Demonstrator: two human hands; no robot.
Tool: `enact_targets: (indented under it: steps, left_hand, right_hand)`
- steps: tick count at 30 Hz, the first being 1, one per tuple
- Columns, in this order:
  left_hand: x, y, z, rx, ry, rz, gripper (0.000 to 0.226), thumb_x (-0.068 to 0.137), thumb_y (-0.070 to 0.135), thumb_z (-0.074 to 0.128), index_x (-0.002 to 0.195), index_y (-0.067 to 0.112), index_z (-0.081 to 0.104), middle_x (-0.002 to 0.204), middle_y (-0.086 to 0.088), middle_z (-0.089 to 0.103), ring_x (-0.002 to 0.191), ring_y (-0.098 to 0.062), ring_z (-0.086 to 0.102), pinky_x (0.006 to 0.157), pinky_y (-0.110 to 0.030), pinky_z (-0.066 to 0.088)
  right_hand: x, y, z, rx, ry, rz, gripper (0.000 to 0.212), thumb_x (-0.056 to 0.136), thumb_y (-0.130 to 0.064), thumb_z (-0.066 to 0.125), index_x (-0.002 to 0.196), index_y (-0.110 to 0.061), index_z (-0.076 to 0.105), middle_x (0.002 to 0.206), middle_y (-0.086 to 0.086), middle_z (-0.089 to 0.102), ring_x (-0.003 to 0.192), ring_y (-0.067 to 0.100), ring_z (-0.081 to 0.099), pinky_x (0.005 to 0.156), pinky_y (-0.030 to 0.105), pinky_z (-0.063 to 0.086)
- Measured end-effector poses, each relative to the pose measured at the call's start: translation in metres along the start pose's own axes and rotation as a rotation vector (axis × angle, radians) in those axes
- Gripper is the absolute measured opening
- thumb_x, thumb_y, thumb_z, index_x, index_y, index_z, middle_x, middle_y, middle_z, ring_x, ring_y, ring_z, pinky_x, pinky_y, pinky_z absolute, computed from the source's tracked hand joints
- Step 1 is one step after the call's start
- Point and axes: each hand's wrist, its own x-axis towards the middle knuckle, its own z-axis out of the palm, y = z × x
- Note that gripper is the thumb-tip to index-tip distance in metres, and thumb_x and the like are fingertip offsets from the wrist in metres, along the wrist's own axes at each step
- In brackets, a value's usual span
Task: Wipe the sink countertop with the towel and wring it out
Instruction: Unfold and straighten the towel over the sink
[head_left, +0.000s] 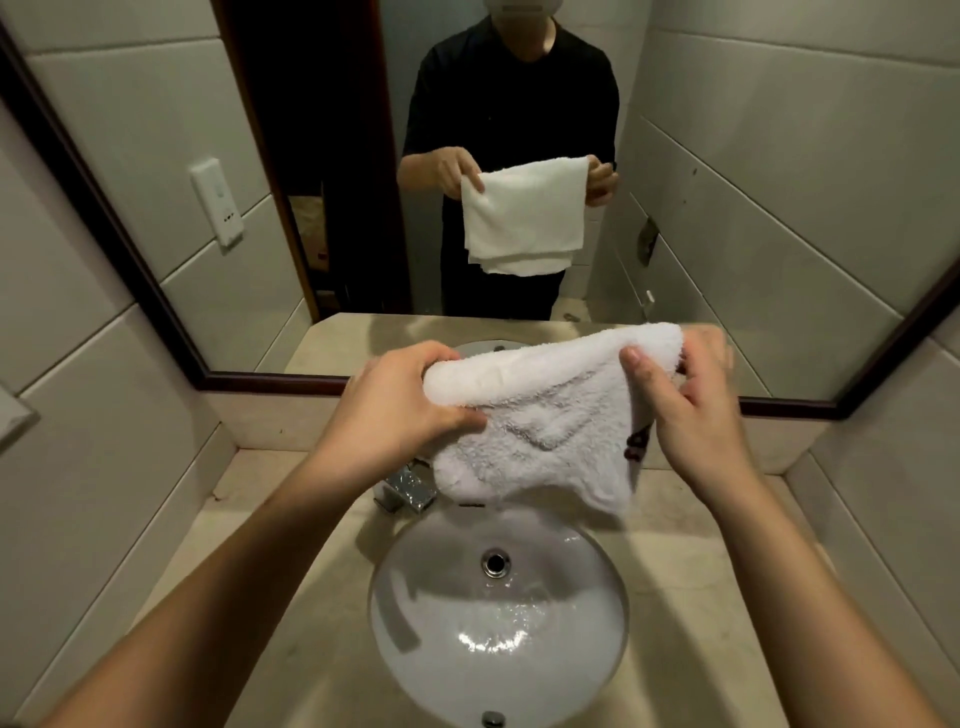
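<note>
Over the sink (561, 665), head view: the left grip (395, 410) and right grip (685, 410) each pinch one upper end of the folded towel (540, 415), suspending it clear of the tabletop (675, 571), probably so that water drains below.

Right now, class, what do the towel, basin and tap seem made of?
Towel: white terry cloth, probably cotton; fuzzy looped pile. Basin: glazed white ceramic, it seems; glossy highlights. Tap: likely chromed metal; mirror-like reflections.
</note>
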Motion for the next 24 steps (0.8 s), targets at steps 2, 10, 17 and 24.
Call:
enact_targets:
  steps: [2, 10, 17, 24]
  left_hand:
    - [0.000, 0.004, -0.001, 0.173, 0.112, 0.072, 0.037, 0.069, 0.051, 0.089, 0.093, 0.031, 0.071, 0.085, 0.011, 0.070, 0.091, -0.015, 0.064, 0.068, -0.034, 0.041]
    - [0.007, -0.007, -0.009, -0.508, -0.138, 0.014, 0.043, 0.064, 0.030, 0.096, 0.081, 0.015, 0.060, 0.080, 0.008, 0.069, 0.077, -0.010, 0.065, 0.068, -0.030, 0.051]
    - [-0.015, -0.014, 0.012, -1.158, -0.113, -0.131, 0.036, 0.081, 0.014, 0.079, 0.107, 0.005, 0.056, 0.098, -0.012, 0.072, 0.092, -0.028, 0.072, 0.077, -0.040, 0.063]
    - [-0.025, -0.029, 0.025, -1.362, -0.354, -0.307, 0.056, 0.092, 0.020, 0.070, 0.142, 0.003, 0.053, 0.137, -0.020, 0.067, 0.124, -0.034, 0.066, 0.097, -0.045, 0.059]
  right_hand:
    - [0.002, -0.003, 0.003, -0.008, -0.010, -0.036, 0.028, 0.099, -0.047, 0.058, 0.102, -0.019, 0.059, 0.137, -0.015, 0.042, 0.136, 0.013, 0.042, 0.113, 0.035, 0.036]
    - [0.008, -0.022, 0.011, 0.284, 0.078, 0.020, 0.018, 0.102, -0.040, 0.063, 0.093, -0.029, 0.053, 0.081, -0.027, 0.061, 0.078, 0.000, 0.056, 0.073, 0.030, 0.047]
    - [0.005, -0.034, 0.016, 0.262, 0.094, 0.038, 0.026, 0.102, -0.042, 0.063, 0.091, -0.023, 0.050, 0.079, -0.023, 0.056, 0.076, 0.006, 0.054, 0.070, 0.031, 0.048]
    - [-0.002, -0.026, 0.027, 0.302, 0.176, 0.127, 0.034, 0.101, -0.038, 0.065, 0.091, -0.009, 0.050, 0.079, -0.010, 0.056, 0.071, 0.009, 0.050, 0.065, 0.032, 0.045]
